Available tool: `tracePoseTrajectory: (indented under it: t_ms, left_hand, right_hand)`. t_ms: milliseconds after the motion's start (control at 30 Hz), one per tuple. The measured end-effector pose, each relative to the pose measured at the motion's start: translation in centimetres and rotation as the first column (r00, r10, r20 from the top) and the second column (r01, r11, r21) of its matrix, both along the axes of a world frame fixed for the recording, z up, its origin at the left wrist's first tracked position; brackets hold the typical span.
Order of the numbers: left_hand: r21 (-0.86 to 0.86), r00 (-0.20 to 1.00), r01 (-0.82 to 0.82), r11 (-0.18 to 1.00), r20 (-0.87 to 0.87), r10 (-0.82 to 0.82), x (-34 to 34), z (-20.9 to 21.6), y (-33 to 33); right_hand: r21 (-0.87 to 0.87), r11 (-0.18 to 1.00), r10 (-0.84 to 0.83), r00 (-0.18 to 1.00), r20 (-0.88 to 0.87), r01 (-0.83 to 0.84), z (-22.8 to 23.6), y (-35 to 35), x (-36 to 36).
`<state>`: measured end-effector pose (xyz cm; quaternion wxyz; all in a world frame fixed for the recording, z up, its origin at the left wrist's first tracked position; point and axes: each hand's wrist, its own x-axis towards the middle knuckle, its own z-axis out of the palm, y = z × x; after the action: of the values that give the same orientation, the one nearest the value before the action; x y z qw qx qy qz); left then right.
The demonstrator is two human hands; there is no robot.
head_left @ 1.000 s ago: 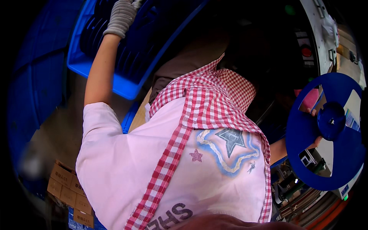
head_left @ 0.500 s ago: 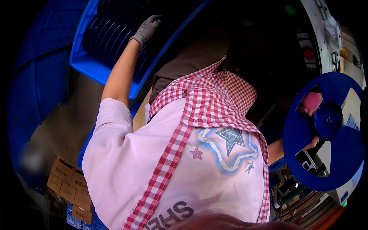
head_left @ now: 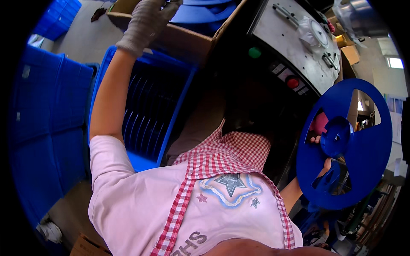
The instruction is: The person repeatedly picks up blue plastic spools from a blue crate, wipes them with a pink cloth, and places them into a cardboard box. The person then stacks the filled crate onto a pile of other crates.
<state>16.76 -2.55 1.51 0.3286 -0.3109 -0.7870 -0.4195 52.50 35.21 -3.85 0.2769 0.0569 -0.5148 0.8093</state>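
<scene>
My left hand (head_left: 147, 23), in a grey knit glove, reaches to the top edge over a cardboard box (head_left: 188, 40). Its visible fingers are slightly bent and apart, with nothing seen in them; the top of the hand is cut off. Blue plastic pieces (head_left: 205, 13) lie in the box beside the fingertips. At the right, my right hand (head_left: 325, 165) grips a large blue plastic reel (head_left: 367, 141) from behind. Its fingers show through the reel's cut-outs near the hub; the palm is hidden. The reel is held up, its round face turned toward me.
Below my left forearm stands a blue crate (head_left: 143, 162) with several thin discs upright in a row. Stacked blue bins (head_left: 34, 94) line the left. A machine with a pale metal top (head_left: 282, 32), a red button (head_left: 292, 82) and a green button (head_left: 254, 52) stands ahead right.
My left hand has moved from over the blue crate, forward to the cardboard box. The view has shifted, bringing the box and machine top into sight. The reel stays in my right hand.
</scene>
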Motion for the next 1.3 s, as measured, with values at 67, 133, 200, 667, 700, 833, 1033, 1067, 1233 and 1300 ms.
tracePoseTrajectory:
  t_ms: [67,133,200,667,700,833,1033,1067,1233,1300]
  left_hand:
    - [-0.326,0.973,-0.196,0.925,0.052,0.225,-5.6,-0.2,0.8]
    - [-0.601,0.941,-0.255,0.758,0.025,0.337,-9.5,-0.6,1.0]
    - [-0.698,0.908,-0.196,0.689,0.135,0.396,-10.9,0.1,4.0]
    - [-0.157,0.952,-0.265,0.951,-0.202,0.232,-8.7,0.2,-0.8]
    - [-0.116,0.959,-0.267,0.957,-0.127,0.252,-4.7,0.1,-0.7]
    - [-0.042,0.975,0.023,0.999,-0.221,-0.032,9.2,-4.0,2.4]
    - [-0.537,0.662,0.416,0.734,-0.375,-0.649,16.6,-5.1,8.7]
    - [-0.632,0.639,0.430,0.645,-0.292,-0.712,16.5,-5.6,9.2]
    - [-0.714,0.695,0.574,0.401,0.166,-0.700,15.5,-6.1,11.3]
    - [-0.346,0.491,0.870,0.350,0.560,-0.667,14.9,-6.0,12.2]
  right_hand:
    - [0.039,0.998,-0.051,0.999,0.003,0.051,0.7,-1.0,0.9]
    - [0.006,0.999,-0.041,0.999,-0.022,0.042,0.5,-1.0,2.3]
    - [0.030,0.988,-0.153,0.988,-0.038,0.154,1.5,-1.7,3.0]
    - [0.886,-0.096,-0.801,0.493,-0.339,0.453,4.7,2.4,-2.4]
    - [0.865,0.148,-0.790,0.583,-0.188,0.479,3.6,2.4,-3.0]
    - [0.104,0.961,-0.271,0.945,0.185,0.255,-0.3,-1.0,-5.0]
    - [-0.703,0.303,0.646,0.681,-0.345,-0.643,-6.7,-4.6,-10.3]
    - [-0.717,0.376,0.625,0.732,-0.272,-0.587,-5.4,-6.0,-10.0]
    - [-0.615,0.517,0.559,0.779,-0.285,-0.596,-6.7,-4.7,-9.0]
    - [-0.470,0.721,0.483,0.855,-0.188,-0.510,-6.8,-4.1,-9.1]
